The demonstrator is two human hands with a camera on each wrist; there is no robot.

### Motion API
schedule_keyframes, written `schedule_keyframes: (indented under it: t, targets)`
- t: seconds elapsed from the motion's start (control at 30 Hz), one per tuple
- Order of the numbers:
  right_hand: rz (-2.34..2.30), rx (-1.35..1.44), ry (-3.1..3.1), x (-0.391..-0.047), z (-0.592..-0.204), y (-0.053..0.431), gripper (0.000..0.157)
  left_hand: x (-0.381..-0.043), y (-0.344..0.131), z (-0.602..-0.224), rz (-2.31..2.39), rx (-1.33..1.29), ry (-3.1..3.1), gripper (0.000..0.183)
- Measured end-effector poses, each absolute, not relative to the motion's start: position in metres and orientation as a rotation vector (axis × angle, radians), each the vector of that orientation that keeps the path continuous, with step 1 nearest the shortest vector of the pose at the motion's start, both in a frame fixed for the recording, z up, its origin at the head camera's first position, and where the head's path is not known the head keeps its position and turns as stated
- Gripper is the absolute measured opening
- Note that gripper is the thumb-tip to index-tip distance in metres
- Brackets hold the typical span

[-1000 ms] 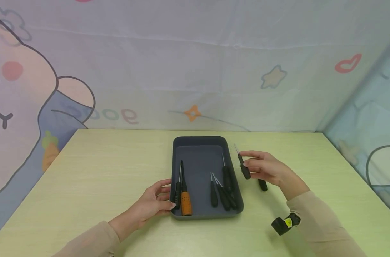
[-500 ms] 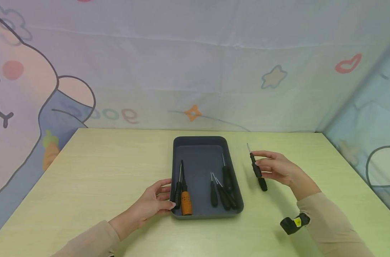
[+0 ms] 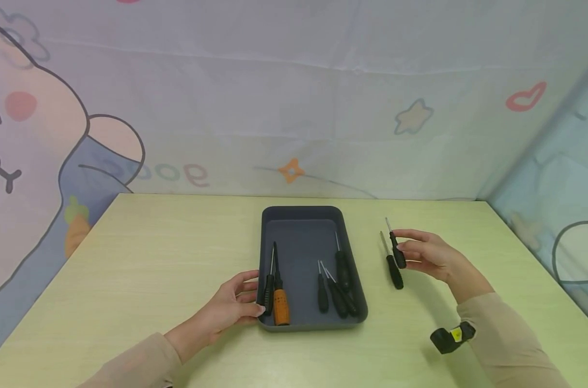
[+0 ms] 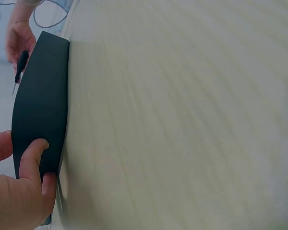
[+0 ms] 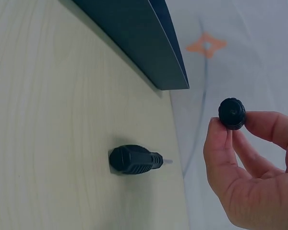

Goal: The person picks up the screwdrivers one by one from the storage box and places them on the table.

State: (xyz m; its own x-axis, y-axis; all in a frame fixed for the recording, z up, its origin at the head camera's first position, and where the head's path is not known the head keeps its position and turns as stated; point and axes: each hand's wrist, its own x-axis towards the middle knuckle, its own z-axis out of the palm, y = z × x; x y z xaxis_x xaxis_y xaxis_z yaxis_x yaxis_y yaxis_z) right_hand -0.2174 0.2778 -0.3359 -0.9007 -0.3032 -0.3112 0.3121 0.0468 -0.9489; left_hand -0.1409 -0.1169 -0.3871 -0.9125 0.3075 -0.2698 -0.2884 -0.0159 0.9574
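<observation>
My right hand (image 3: 427, 256) pinches a small black-handled screwdriver (image 3: 397, 250) above the table, its thin metal shaft pointing up and away. Only the handle's round butt end faces the right wrist view, between thumb and fingertips. Just left of that hand, a second black screwdriver (image 5: 134, 159) lies on the table. My left hand (image 3: 236, 302) holds the left wall of a dark grey tray (image 3: 313, 326), thumb over the rim and fingers against the outside (image 4: 41, 96). Inside the tray, an orange-handled screwdriver (image 3: 281, 307) and a black one (image 3: 268, 295) lie at the left, several black screwdrivers (image 3: 340, 302) at the right.
The pale wooden table (image 3: 177, 231) ends at a printed cloth backdrop (image 3: 303, 108) behind it. A black wrist camera (image 3: 451, 338) sticks out from the right sleeve, low over the table.
My right hand has moved right with the screwdriver, away from the tray, so the screwdriver on the table now shows in full. The left hand and tray have stayed in place.
</observation>
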Motion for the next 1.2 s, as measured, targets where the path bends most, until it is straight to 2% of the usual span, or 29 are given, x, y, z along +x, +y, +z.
schedule_keyframes:
  t: [0.6, 0.97, 1.2]
  targets:
    - [-1.862, 0.116, 2.009, -0.221, -0.349, 0.293, 0.026, -0.141, -0.116, -0.388, 1.983, -0.009, 1.875, 0.072]
    - [-1.693, 0.207, 2.169, -0.227, -0.361, 0.295, 0.049, -0.14, -0.118, -0.386, 1.971, 0.01, 1.881, 0.073]
    - [-1.604, 0.248, 2.232, -0.229, -0.365, 0.294, 0.052, -0.141, -0.117, -0.387, 1.976, 0.013, 1.867, 0.074]
